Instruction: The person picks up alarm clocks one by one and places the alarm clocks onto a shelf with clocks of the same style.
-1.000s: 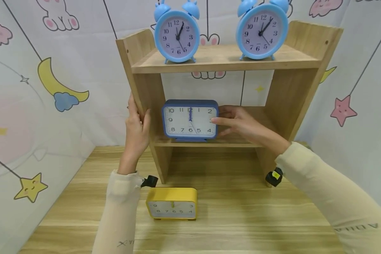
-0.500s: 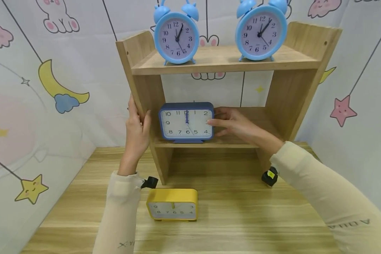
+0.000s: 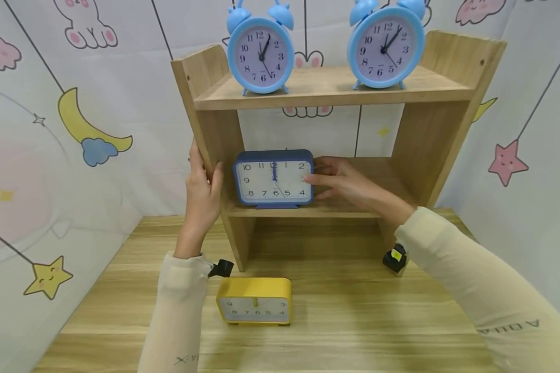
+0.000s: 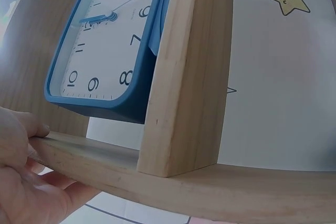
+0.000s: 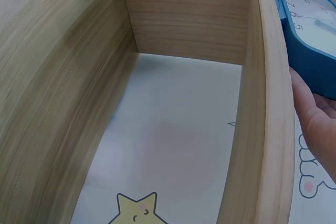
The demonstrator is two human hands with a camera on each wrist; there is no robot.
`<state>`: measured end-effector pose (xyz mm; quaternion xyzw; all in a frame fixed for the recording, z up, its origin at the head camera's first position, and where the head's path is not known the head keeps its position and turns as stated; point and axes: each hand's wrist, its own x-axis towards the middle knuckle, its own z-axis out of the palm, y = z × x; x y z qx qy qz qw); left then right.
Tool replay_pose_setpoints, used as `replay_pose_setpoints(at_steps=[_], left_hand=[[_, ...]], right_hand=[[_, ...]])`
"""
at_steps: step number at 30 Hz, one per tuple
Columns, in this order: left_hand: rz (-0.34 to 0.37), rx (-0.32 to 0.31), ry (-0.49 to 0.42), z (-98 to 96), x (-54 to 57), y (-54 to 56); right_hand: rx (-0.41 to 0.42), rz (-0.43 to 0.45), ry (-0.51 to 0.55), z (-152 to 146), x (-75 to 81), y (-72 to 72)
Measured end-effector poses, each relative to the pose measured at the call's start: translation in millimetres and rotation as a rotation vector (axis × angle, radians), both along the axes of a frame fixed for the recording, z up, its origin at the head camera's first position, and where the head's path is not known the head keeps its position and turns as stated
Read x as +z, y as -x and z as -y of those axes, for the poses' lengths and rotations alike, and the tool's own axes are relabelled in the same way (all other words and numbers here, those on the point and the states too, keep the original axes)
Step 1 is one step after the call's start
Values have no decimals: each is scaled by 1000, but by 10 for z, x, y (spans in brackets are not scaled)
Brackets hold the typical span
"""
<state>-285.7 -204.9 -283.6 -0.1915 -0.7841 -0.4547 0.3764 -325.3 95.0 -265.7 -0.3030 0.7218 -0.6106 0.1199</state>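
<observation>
A blue rectangular clock (image 3: 274, 181) with a white face stands upright on the middle board of a wooden shelf (image 3: 336, 99), close to its left side panel. My right hand (image 3: 354, 184) grips the clock's right end, thumb on the front edge and the other fingers partly hidden behind. In the right wrist view this hand (image 5: 317, 124) lies against the clock's blue side. My left hand (image 3: 203, 194) holds the shelf's left side panel from outside. Seen from the left wrist, the thumb and fingers of this hand (image 4: 31, 182) clasp the panel's edge.
On the top board stand two light blue twin-bell alarm clocks, one at left (image 3: 261, 57) and one at right (image 3: 385, 47). A yellow rectangular clock (image 3: 254, 301) sits on the wooden table (image 3: 354, 331) before the shelf. A patterned white cloth (image 3: 135, 67) hangs behind.
My right hand has shifted the blue clock slightly left and towards the board's front edge; over the last half second it barely moves. My left hand has stayed on the side panel.
</observation>
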Motion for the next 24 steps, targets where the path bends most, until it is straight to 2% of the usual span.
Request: replay_pose_setpoints(at_steps=[13, 18, 24], left_hand=[[-13, 7, 5, -8, 1, 13], [-14, 3, 4, -12, 0, 5], [1, -1, -3, -6, -6, 3]], right_hand=[[-11, -19, -27, -13, 11, -1], [-46, -38, -57, -11, 12, -41], [-116, -118, -100, -16, 0, -97]])
